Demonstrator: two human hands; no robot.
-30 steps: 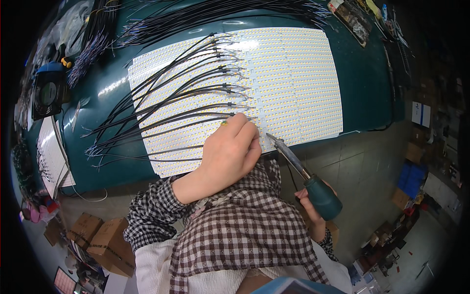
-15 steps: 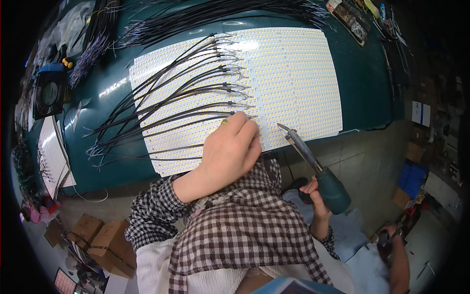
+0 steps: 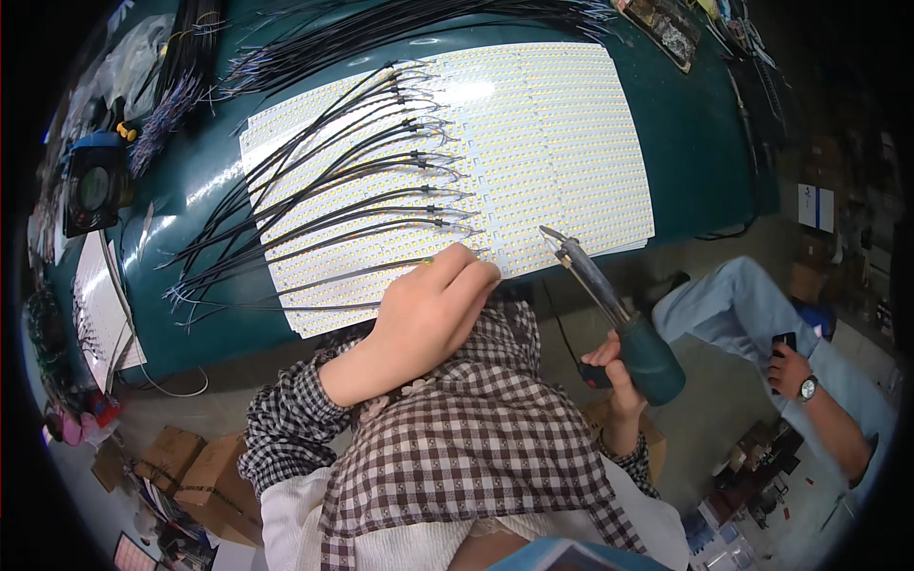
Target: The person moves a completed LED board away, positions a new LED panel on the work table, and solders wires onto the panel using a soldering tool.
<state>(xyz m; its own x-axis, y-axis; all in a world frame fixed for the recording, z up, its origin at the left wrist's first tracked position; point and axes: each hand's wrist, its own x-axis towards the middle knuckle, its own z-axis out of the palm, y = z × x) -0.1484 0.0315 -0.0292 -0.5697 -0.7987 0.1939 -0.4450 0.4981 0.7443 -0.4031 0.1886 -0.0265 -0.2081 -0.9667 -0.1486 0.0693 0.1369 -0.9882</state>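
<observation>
My left hand is closed in a pinch at the near part of a white LED board sheet. Its fingertips hold a thin black cable, whose tip they partly hide. Several other black cables lie across the sheet in a row, their stripped ends along a middle seam. In my right hand is a soldering gun with a dark green handle and a metal barrel. Its pointed tip is over the sheet, right of my left fingertips; whether it touches cannot be told.
Bundles of black cables lie along the back of the green table. A black and blue device and white sheets are at the left. Cardboard boxes stand below left. At the right, another person's hand holds a dark object.
My left hand has moved toward me, from one cable to the one nearer me. The soldering gun stays nearly in place. The other person has come further into view at the right.
</observation>
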